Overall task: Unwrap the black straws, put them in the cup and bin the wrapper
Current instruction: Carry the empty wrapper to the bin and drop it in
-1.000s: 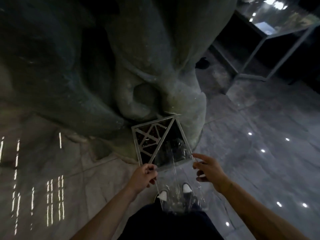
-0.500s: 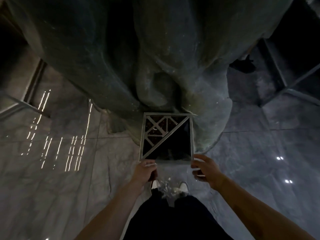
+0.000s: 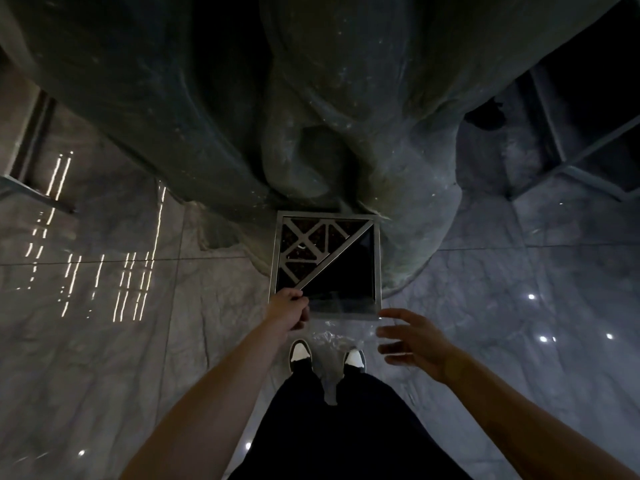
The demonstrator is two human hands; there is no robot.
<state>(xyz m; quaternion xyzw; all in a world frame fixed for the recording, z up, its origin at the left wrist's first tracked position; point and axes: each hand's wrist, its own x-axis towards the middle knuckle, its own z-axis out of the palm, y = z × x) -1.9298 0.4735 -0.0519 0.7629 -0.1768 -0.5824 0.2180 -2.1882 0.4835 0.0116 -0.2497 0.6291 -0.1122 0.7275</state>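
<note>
A clear plastic wrapper (image 3: 341,308) stretches, faint and glinting, over the near edge of a square metal-framed bin (image 3: 377,258). The bin's top is half patterned grille and half a dark triangular opening. My left hand (image 3: 289,308) pinches the wrapper's left end at the bin's near-left corner. My right hand (image 3: 412,341) hovers just right of the wrapper with fingers spread and nothing in it. Neither the black straws nor the cup is in view.
A huge dark rock-like column (image 3: 346,116) rises right behind the bin. Polished marble floor (image 3: 156,341) reflects lights all around. My two shoes (image 3: 299,351) stand just before the bin. A metal-framed glass structure (image 3: 571,161) is at the upper right.
Both hands carried the wrapper forward to the bin's near edge. My right hand then let go of it and spread its fingers; the left still holds it.
</note>
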